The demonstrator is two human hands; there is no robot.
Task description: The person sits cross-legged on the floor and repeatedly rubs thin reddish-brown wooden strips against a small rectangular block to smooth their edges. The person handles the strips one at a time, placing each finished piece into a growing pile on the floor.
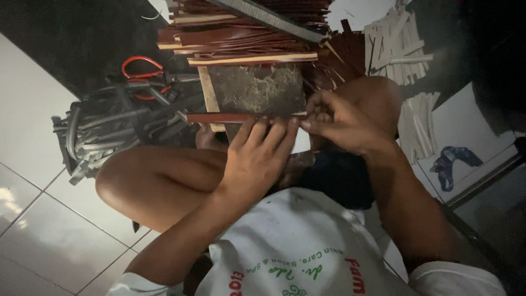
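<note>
Head view: the left hand (257, 159) at 6 o'clock lies with 4 fingers pressed together over a dark red strip (219, 118), pinning it against a worn board (257, 87). The right hand (339, 123) at 3 o'clock pinches the strip's end with its fingertips. A stack of red strips (241, 38) lies at 12 o'clock, grey strips (109, 131) at 9, red-handled scissors (142, 68) at 10, pale sticks (400, 46) at 1.
</note>
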